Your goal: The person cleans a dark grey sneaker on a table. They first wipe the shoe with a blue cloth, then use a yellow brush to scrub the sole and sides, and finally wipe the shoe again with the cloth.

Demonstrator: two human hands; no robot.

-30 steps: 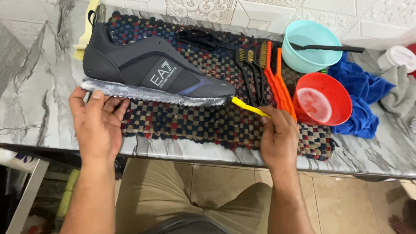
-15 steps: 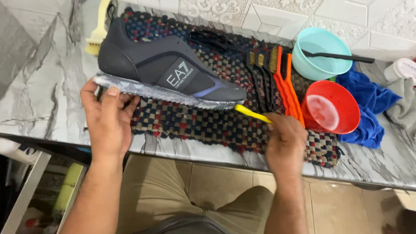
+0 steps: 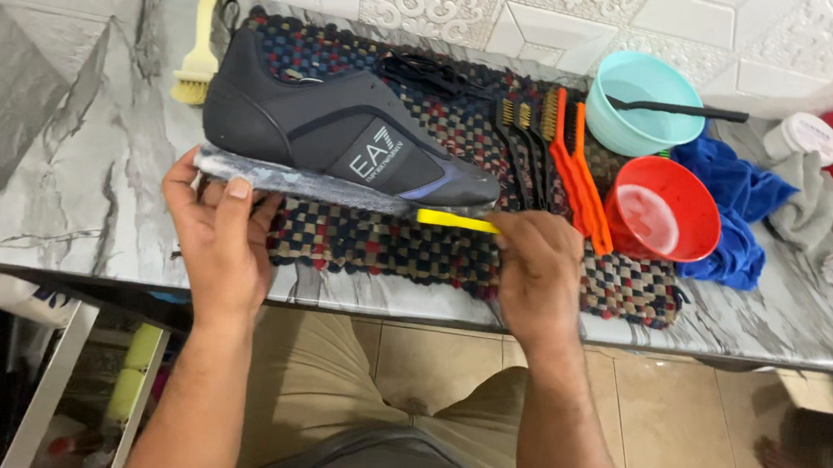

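Nearest the camera are the person's own forearms, reaching up from a lap in khaki trousers to the front edge of a grey marble counter (image 3: pixel 58 203). The left hand (image 3: pixel 218 237) lies with its fingers spread against the foam-covered sole at the heel end of a dark navy sneaker (image 3: pixel 335 137), thumb and forefinger touching the sole's lower edge. The right hand (image 3: pixel 534 269) is closed in a pinch round the handle of a yellow brush (image 3: pixel 453 221), whose visible end lies against the sole just under the toe; the bristles are hidden from this angle. The sneaker stands on its side edge on a woven checkered mat (image 3: pixel 385 251) of red, blue and cream squares, toe pointing to the person's right. Just past the right hand, on the mat, lie two orange brushes (image 3: pixel 582 178) side by side, and beside them several black-handled wire brushes (image 3: pixel 521 133). To their right a red plastic bowl (image 3: pixel 662 207) sits on a blue cloth (image 3: pixel 730 206). Farther back stands a teal bowl (image 3: pixel 639 103) with a thin black brush (image 3: pixel 683 111) resting across its rim. At the far left, near the tiled wall, a cream scrubbing brush (image 3: pixel 197 54) lies on the counter, just beside the sneaker's heel.
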